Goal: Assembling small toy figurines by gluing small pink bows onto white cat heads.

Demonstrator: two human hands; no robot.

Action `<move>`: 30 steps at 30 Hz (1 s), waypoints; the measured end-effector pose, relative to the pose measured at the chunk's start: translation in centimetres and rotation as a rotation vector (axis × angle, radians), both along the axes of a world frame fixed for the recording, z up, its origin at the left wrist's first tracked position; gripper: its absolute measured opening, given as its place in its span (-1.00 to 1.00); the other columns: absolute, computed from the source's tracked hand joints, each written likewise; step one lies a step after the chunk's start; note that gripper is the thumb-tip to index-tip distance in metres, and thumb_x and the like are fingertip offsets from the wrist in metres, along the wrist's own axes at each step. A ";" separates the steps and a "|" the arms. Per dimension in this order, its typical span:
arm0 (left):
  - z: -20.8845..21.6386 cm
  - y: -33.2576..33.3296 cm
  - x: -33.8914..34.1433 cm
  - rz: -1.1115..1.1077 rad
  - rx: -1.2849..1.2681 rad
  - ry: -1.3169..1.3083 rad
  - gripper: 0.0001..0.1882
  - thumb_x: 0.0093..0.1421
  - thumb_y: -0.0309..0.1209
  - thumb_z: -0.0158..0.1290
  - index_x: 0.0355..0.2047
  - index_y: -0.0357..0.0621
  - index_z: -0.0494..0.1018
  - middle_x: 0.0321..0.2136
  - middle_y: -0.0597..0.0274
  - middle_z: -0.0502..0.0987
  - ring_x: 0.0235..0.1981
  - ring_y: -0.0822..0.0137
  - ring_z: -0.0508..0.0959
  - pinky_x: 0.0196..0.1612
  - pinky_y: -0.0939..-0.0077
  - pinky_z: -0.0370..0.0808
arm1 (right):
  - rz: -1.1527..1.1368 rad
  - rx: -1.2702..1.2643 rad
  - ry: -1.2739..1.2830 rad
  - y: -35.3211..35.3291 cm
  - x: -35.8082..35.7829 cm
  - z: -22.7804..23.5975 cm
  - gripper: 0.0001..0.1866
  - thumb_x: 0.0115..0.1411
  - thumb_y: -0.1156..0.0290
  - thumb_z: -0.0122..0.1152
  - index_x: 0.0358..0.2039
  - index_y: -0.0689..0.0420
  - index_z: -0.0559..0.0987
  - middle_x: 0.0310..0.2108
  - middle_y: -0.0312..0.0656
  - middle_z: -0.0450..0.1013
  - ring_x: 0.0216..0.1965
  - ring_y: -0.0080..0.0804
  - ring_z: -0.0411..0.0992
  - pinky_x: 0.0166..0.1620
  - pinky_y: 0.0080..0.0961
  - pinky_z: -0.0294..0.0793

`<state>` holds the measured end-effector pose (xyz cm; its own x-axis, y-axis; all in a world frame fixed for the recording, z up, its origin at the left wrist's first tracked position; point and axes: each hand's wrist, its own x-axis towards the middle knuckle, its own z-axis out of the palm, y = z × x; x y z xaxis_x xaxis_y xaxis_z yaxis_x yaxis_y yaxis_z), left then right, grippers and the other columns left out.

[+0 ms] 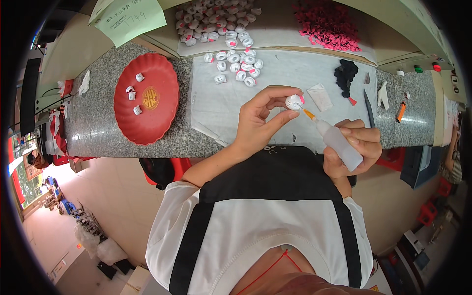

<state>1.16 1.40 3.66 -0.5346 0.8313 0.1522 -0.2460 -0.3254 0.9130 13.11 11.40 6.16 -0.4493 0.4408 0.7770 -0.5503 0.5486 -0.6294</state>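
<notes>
Between the thumb and fingers of my left hand (pixel 260 115) is a small white rounded piece with pink patches (pixel 294 102). My right hand (pixel 361 140) is wrapped round a translucent squeeze bottle (pixel 339 142), tilted so its orange nozzle (pixel 309 114) points up at the piece. The nozzle's tip is at or very close to the piece; I cannot tell whether they touch. Both hands are above the near part of a white work sheet (pixel 216 98). Beyond them lies a loose group of similar white-and-pink pieces (pixel 241 75).
A red scalloped plate (pixel 167 118) at the left holds several small white pieces (pixel 137 110). On the shelf behind are a heap of white pieces (pixel 211 19) and a pile of pink parts (pixel 329 29). A black cloth (pixel 345 76), folded paper (pixel 320 97) and an orange-handled tool (pixel 401 112) lie rightward.
</notes>
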 end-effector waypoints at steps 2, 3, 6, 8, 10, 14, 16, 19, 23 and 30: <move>-0.1 0.0 0.0 0.027 -0.021 0.145 -0.66 -0.09 -0.68 -0.04 -0.23 -0.32 0.27 -0.26 0.09 0.35 -0.23 0.40 0.36 -0.18 0.56 0.31 | -0.082 0.053 -0.050 -0.2 -0.2 0.2 -0.61 -0.18 0.38 0.24 -0.41 0.20 0.24 -0.47 -0.15 0.20 -0.62 -0.49 0.25 -0.57 -0.59 0.34; 0.0 0.0 -0.1 0.026 -0.021 0.145 -0.66 -0.09 -0.68 -0.04 -0.23 -0.32 0.27 -0.26 0.09 0.35 -0.23 0.40 0.36 -0.18 0.56 0.31 | -0.083 0.052 -0.051 -0.2 -0.2 0.3 -0.61 -0.18 0.38 0.24 -0.41 0.20 0.24 -0.47 -0.15 0.20 -0.62 -0.49 0.25 -0.57 -0.59 0.34; 0.0 0.0 -0.2 0.036 -0.043 0.185 -0.67 -0.09 -0.68 -0.04 -0.24 -0.33 0.28 -0.27 0.10 0.35 -0.26 0.40 0.36 -0.20 0.56 0.32 | -0.071 0.064 -0.081 -0.2 -0.1 0.2 -0.61 -0.19 0.39 0.25 -0.41 0.20 0.24 -0.47 -0.15 0.21 -0.62 -0.48 0.25 -0.57 -0.58 0.34; -0.2 0.0 -0.2 0.050 -0.059 0.181 -0.67 -0.09 -0.69 -0.04 -0.24 -0.33 0.28 -0.26 0.10 0.34 -0.25 0.40 0.36 -0.19 0.57 0.32 | -0.065 0.054 -0.107 -0.2 0.0 0.3 -0.61 -0.20 0.40 0.25 -0.42 0.20 0.24 -0.48 -0.15 0.21 -0.62 -0.48 0.25 -0.56 -0.58 0.34; -0.1 0.0 -0.3 0.052 -0.061 0.178 -0.67 -0.09 -0.69 -0.04 -0.24 -0.33 0.28 -0.26 0.10 0.35 -0.25 0.39 0.36 -0.19 0.57 0.31 | -0.084 0.036 -0.100 -0.2 0.0 0.2 -0.60 -0.20 0.40 0.26 -0.42 0.20 0.24 -0.48 -0.15 0.21 -0.62 -0.48 0.25 -0.56 -0.58 0.34; -0.1 -0.1 -0.6 0.054 -0.032 0.165 -0.67 -0.09 -0.69 -0.05 -0.24 -0.33 0.26 -0.25 0.10 0.34 -0.23 0.38 0.36 -0.17 0.56 0.30 | -0.120 0.012 -0.090 -0.1 -0.5 0.3 -0.64 -0.20 0.46 0.22 -0.44 0.19 0.24 -0.50 -0.15 0.21 -0.62 -0.48 0.24 -0.57 -0.60 0.32; -0.1 -0.5 -1.3 0.105 -0.026 0.090 -0.67 -0.08 -0.68 -0.04 -0.24 -0.31 0.27 -0.25 0.12 0.34 -0.24 0.41 0.36 -0.18 0.59 0.30 | -0.085 -0.076 -0.096 0.4 -0.5 -0.2 -0.62 -0.25 0.52 0.25 -0.43 0.20 0.25 -0.46 -0.14 0.22 -0.58 -0.47 0.26 -0.52 -0.60 0.32; -0.3 -1.3 -3.4 0.265 0.005 -0.069 -0.66 -0.07 -0.69 -0.07 -0.22 -0.31 0.23 -0.24 0.11 0.34 -0.23 0.41 0.36 -0.17 0.60 0.29 | -0.063 -0.397 -0.195 2.2 -0.4 -1.1 -0.72 -0.26 0.61 0.07 -0.48 0.22 0.23 -0.45 -0.11 0.20 -0.53 -0.43 0.27 -0.51 -0.60 0.34; -0.9 -2.9 -5.8 0.388 0.028 -0.106 -0.64 -0.08 -0.70 -0.07 -0.21 -0.30 0.22 -0.22 0.05 0.32 -0.21 0.38 0.35 -0.17 0.60 0.30 | 0.063 -0.720 -0.510 6.3 -2.4 -3.1 -0.72 -0.18 0.62 0.04 -0.38 0.23 0.28 -0.32 -0.14 0.25 -0.41 -0.39 0.32 -0.43 -0.58 0.38; -0.4 -3.7 -4.9 0.396 0.066 -0.168 -0.64 -0.07 -0.68 -0.07 -0.20 -0.32 0.20 -0.22 0.03 0.32 -0.18 0.36 0.34 -0.11 0.54 0.29 | -0.410 0.362 -0.808 12.3 -7.7 -7.3 -0.74 -0.15 0.55 0.09 -0.37 0.20 0.34 -0.44 -0.13 0.31 -0.39 -0.23 0.32 -0.35 -0.45 0.28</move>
<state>-3.75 -2.31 3.22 -0.8324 0.5481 0.0821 -0.2334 -0.4811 0.8450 5.37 23.65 -1.10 -0.7715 0.4768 0.4213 0.2498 0.8360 -0.4886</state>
